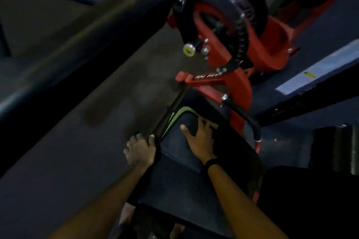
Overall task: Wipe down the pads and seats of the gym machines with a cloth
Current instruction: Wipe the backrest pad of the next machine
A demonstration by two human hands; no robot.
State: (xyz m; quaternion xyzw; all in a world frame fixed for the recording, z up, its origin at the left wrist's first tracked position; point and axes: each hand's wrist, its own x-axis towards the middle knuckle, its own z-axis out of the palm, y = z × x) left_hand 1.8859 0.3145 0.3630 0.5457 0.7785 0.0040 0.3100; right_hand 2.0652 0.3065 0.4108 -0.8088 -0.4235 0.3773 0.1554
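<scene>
Dim, blurred frame. Seat pad [182, 176] runs from bottom centre up toward the red machine frame [233, 83] — dark, flat, faintly grained upholstery with rounded corners and a green trim line [175, 115] at its far end.

Left hand [139, 151]: at the pad's left edge, fingers curled over the side, thumb tip on the top rim. Gripping the pad edge. A ring shows on one finger.

Right hand [200, 136]: lying flat on the pad's far end, fingers spread and fairly straight, thumb out to the left. A dark band [210, 162] sits at the wrist. Cloth — cannot tell whether one lies under the palm; too dark to separate from the upholstery.

Edges and room: left of the pad is open floor [97, 122] (dull, mottled grey, with one darker patch). A thick dark padded bar [87, 44] crosses diagonally above that floor, well apart from both hands. The right edge of the pad is bordered by a thin black tube and red frame members, close in. Beyond the far end, the frame carries a curved black toothed plate [240, 35] and a yellow-capped knob [189, 50], metallic bolts beside it.
</scene>
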